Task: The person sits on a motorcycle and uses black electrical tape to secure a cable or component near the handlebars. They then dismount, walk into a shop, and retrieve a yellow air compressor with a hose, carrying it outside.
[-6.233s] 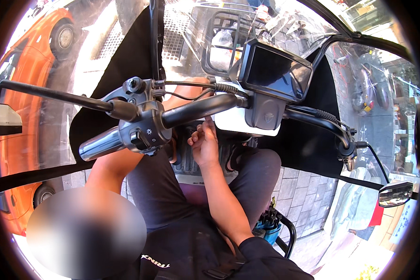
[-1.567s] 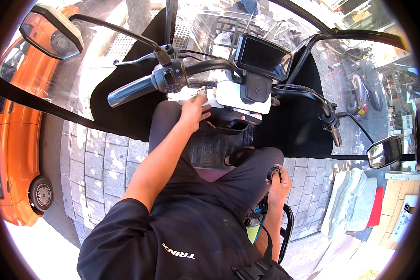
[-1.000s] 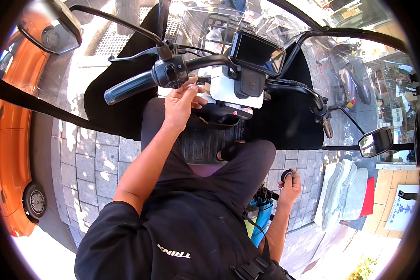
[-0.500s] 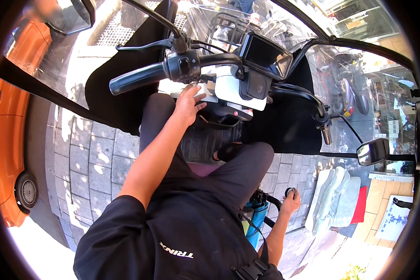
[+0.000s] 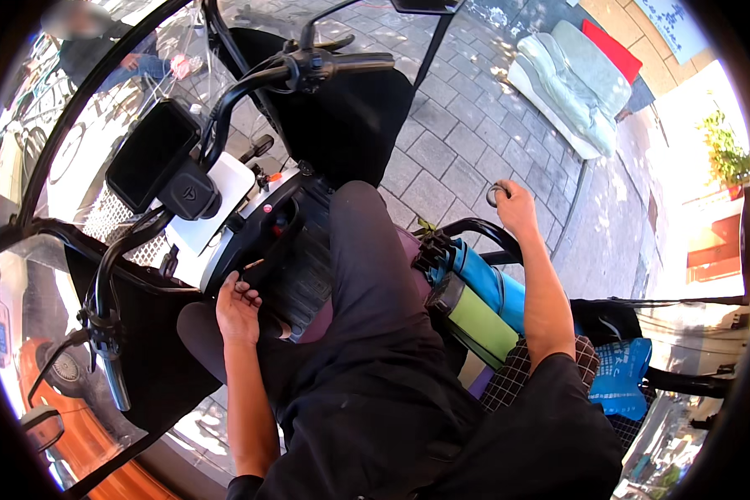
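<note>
Round dark object: at the left edge of the right hand's fingers, over the paving in view.
Right hand: arm stretched out, fingers clamped on that object.
Left hand: fingers curled; whether they pinch anything, I cannot tell.
Black front compartment: just beyond the left fingertips.
Blue bundle: below the right fingers, beside a green item.
Dark screen: beyond the left fingers, up and to their left.
Pale cushions: well beyond the right fingers.
</note>
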`<state>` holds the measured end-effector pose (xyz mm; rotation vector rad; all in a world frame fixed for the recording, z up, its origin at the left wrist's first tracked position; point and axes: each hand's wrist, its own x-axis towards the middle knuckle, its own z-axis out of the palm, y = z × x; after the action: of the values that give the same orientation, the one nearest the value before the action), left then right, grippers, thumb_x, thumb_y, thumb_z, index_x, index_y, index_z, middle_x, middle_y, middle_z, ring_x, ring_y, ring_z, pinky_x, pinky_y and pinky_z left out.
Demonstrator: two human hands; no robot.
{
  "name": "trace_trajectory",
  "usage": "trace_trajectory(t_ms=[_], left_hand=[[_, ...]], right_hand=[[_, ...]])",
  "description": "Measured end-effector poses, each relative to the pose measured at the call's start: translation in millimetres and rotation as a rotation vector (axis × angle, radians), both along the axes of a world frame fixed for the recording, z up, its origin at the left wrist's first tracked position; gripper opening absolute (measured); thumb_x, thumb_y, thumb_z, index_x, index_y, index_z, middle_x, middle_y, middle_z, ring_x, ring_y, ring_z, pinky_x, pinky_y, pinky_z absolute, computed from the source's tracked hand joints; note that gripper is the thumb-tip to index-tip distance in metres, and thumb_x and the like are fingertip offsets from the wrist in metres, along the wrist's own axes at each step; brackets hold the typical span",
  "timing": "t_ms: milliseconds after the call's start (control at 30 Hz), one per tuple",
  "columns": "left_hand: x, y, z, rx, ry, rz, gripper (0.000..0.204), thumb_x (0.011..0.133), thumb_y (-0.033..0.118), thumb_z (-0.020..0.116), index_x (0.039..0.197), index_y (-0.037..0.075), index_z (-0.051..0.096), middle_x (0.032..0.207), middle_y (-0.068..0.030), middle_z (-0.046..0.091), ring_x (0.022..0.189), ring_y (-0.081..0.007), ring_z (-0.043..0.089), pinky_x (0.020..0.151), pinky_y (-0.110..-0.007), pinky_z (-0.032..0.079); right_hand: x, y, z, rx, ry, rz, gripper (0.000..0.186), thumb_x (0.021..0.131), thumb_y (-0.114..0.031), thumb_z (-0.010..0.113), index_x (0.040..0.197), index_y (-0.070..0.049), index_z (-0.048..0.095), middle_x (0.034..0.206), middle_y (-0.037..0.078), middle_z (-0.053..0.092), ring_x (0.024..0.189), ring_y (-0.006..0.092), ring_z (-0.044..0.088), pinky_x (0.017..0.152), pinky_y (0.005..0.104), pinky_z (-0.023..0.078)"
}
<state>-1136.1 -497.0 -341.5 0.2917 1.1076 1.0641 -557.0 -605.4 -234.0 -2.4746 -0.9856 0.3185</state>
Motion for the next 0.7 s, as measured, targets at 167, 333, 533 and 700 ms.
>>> trace_trajectory(t_ms=[167, 333, 533, 700], left_hand=[[47.4, 18.5, 55.2, 0.27, 0.206, -0.282, 0.031, 0.103, 0.023, 0.06, 0.125, 0.002, 0.064, 0.095, -0.0031, 0.066, 0.077, -0.0135, 0.062, 0.074, -0.026, 0.05], [159.4, 56.6, 113.5, 0.604, 0.436, -0.574, 0.031, 0.102, 0.012, 0.062, 0.128, -0.004, 0.06, 0.097, -0.0037, 0.065, 0.084, -0.0107, 0.062, 0.079, -0.025, 0.05], [346.5, 81.1, 197.0, 1.363, 0.647, -0.978, 0.03, 0.098, 0.012, 0.071, 0.124, 0.0, 0.065, 0.1, -0.0055, 0.07, 0.093, -0.0152, 0.063, 0.09, -0.031, 0.049], [424.4, 127.3, 242.0, 1.984, 1.253, -1.118, 0.03, 0.09, 0.014, 0.072, 0.12, 0.008, 0.07, 0.103, -0.0096, 0.072, 0.1, -0.0315, 0.066, 0.093, -0.042, 0.048]], right_hand=[[35.3, -7.0, -28.8, -0.003, -0.054, 0.078, 0.039, 0.093, -0.027, 0.056, 0.123, -0.009, 0.072, 0.113, 0.021, 0.074, 0.109, 0.0387, 0.069, 0.093, 0.0456, 0.053], [3.0, 26.0, -30.1, -0.102, -0.016, 0.366, 0.037, 0.092, -0.025, 0.052, 0.121, -0.013, 0.071, 0.119, 0.019, 0.072, 0.112, 0.0399, 0.066, 0.095, 0.048, 0.053], [1.8, 40.9, -23.1, -0.285, 0.027, 0.572, 0.032, 0.092, -0.024, 0.055, 0.117, -0.012, 0.069, 0.114, 0.015, 0.072, 0.109, 0.0372, 0.067, 0.091, 0.0488, 0.054], [-2.5, 39.3, -26.2, -0.343, 0.049, 0.587, 0.023, 0.093, -0.022, 0.055, 0.104, -0.006, 0.068, 0.107, 0.017, 0.071, 0.101, 0.0384, 0.07, 0.083, 0.0514, 0.056]])
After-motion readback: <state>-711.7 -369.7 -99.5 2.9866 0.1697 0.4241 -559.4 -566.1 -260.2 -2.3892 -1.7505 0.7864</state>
